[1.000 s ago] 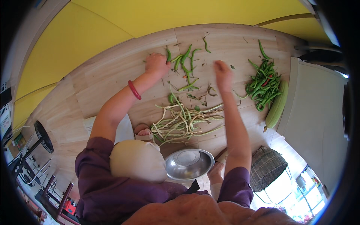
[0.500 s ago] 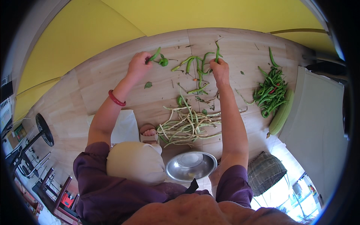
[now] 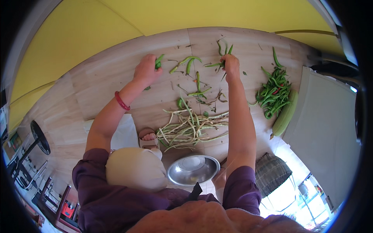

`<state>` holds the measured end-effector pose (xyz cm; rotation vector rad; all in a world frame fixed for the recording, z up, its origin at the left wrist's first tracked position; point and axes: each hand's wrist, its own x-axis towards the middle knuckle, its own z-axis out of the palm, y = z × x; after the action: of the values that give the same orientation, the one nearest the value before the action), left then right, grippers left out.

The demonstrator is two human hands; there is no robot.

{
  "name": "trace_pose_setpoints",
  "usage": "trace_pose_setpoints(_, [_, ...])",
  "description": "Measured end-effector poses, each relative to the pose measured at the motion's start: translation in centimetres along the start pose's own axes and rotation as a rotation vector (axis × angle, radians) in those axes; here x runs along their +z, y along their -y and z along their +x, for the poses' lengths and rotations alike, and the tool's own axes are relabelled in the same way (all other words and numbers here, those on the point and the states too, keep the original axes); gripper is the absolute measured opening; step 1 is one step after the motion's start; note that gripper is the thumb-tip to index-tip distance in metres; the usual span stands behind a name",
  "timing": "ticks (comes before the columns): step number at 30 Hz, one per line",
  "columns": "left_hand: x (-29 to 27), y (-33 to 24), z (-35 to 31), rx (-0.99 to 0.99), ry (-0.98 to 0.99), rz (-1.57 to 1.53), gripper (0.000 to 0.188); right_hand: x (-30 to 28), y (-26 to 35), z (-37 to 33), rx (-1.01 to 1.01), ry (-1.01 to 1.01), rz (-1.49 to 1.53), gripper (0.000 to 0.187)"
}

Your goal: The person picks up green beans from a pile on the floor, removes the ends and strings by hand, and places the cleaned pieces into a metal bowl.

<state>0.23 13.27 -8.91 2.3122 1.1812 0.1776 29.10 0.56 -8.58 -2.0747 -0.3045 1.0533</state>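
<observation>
My left hand [image 3: 146,72], a red bangle [image 3: 122,101] on its wrist, is closed round green peppers [image 3: 159,61] whose ends stick out past the fingers. At the far middle, my right hand [image 3: 232,68] grips several long green chili peppers [image 3: 230,49]; their tips poke out at different angles. On the floor between the hands lie loose green peppers [image 3: 189,65] and bits of stem and leaf. Closer to me spreads a heap of long beans [image 3: 190,130], pale green and yellowish. My fingertips are partly hidden in both grips.
A steel basin [image 3: 182,179] stands near my feet. To the right are a pile of green chilies [image 3: 275,95] with a red one, a long pale green gourd [image 3: 285,113], a white panel [image 3: 324,112] and a woven basket [image 3: 272,174]. A yellow surface [image 3: 217,13] borders the far floor.
My left hand has closed over the round green pepper that lay beside it. My right hand has drawn in more chilies from the floor. The whole view has shifted slightly.
</observation>
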Motion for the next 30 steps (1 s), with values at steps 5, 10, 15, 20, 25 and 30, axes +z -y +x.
trace_pose_setpoints(5, [-0.8, -0.9, 0.4, 0.031, 0.121, -0.294, 0.023, 1.7, 0.0, 3.0, -0.226, -0.33, -0.511, 0.029])
trace_pose_setpoints(10, [-0.7, -4.0, 2.5, 0.018, 0.215, -0.303, 0.023, 1.9, 0.5, 2.6, -0.143, -0.193, -0.737, 0.032])
trace_pose_setpoints(15, [0.6, -4.7, 3.3, -0.101, 0.26, -0.482, 0.031, 0.0, 0.0, 1.0, 0.138, 0.225, 0.274, 0.022])
trace_pose_setpoints(20, [-1.1, -7.2, 2.6, -0.37, 0.477, -1.036, 0.03, -1.3, -2.4, -2.1, 0.317, 0.797, 1.163, 0.019])
trace_pose_setpoints(25, [-0.9, -8.7, 1.3, -0.472, 0.625, -1.4, 0.029, 0.0, -1.1, -6.6, 0.303, 0.646, 1.164, 0.021])
trace_pose_setpoints(30, [-1.3, -12.1, 1.0, -0.352, 0.762, -1.428, 0.031, 0.9, 1.0, -9.8, 0.25, 0.671, 1.098, 0.024])
